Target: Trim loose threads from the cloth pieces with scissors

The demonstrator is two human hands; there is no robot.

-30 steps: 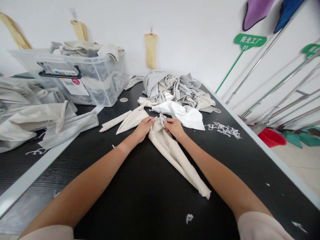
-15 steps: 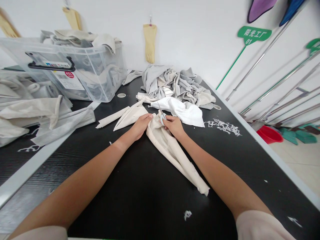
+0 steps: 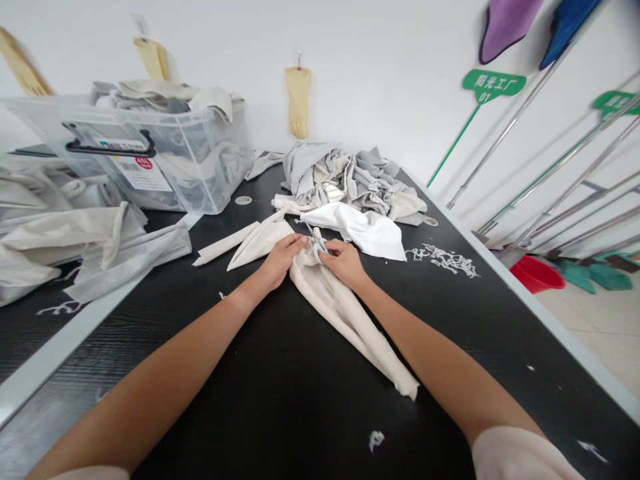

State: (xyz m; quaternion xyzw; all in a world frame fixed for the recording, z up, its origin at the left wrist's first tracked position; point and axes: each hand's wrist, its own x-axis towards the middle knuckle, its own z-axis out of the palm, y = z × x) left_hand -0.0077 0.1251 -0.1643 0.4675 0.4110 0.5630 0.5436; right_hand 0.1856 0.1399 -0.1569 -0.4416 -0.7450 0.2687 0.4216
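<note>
A cream cloth piece (image 3: 345,307), folded lengthwise, stretches over the black table towards me. Its far end is pinched in my left hand (image 3: 281,259), which is closed on it. My right hand (image 3: 344,261) is closed around the grey-handled scissors (image 3: 319,248). Their blades lie at the cloth's far end, close to my left fingertips. Whether the blades are apart cannot be made out. Just beyond my hands lies a white cloth (image 3: 357,227). More cream cloth pieces (image 3: 263,239) rest to the left of my left hand.
A heap of grey and cream cloths (image 3: 345,175) sits at the table's far end. At the left stand a clear plastic box (image 3: 210,167) full of cloths and a loose cloth pile (image 3: 60,220). Thread scraps (image 3: 445,259) lie at right; a red basin (image 3: 537,273) is on the floor.
My camera view has tilted up a little, so the scene sits lower. Both hands keep their hold on the cloth and scissors, with the scissors shifted slightly left.
</note>
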